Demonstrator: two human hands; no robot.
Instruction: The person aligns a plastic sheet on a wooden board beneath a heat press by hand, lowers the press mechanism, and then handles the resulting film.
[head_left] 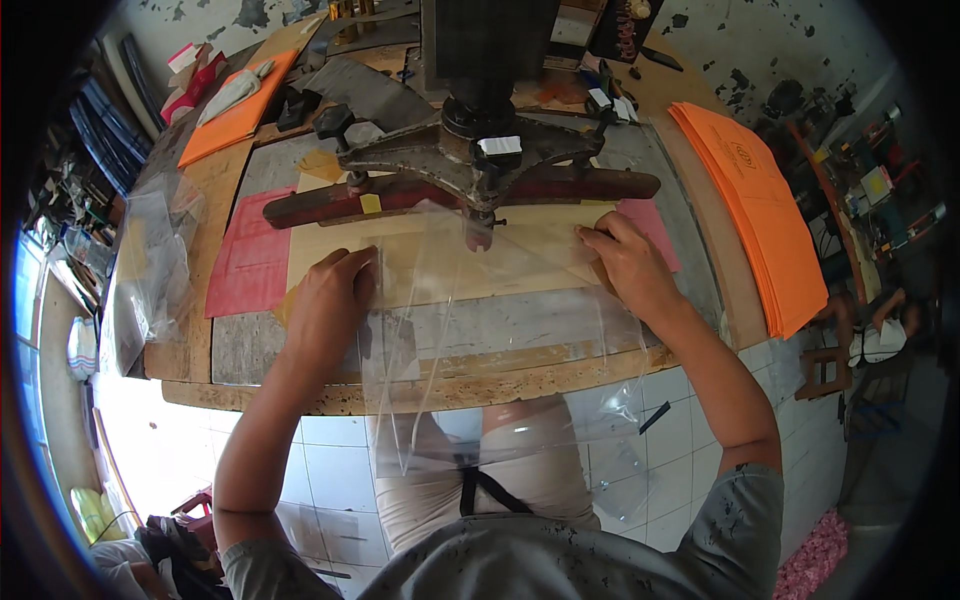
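A clear plastic sheet (490,330) is stretched between my hands, its lower part hanging over the table's front edge above my lap. My left hand (333,292) pinches its left side, thumb and fingers pressed together. Its right side is gripped by my right hand (630,262), thumb against the bent fingers. Under the sheet's far part lies a pale yellow board (420,265) on a grey plate (255,350), with a pink sheet (247,255) beneath its left end. Just beyond my hands, a dark red bar (410,198) of an iron press (490,150) spans the board.
Orange printed sheets (750,215) are stacked along the table's right side. More orange sheets (225,130) lie at the far left, with a grey glove (235,93) on top. Crumpled clear plastic (160,265) sits at the left edge. The wooden table edge (440,395) runs before my lap.
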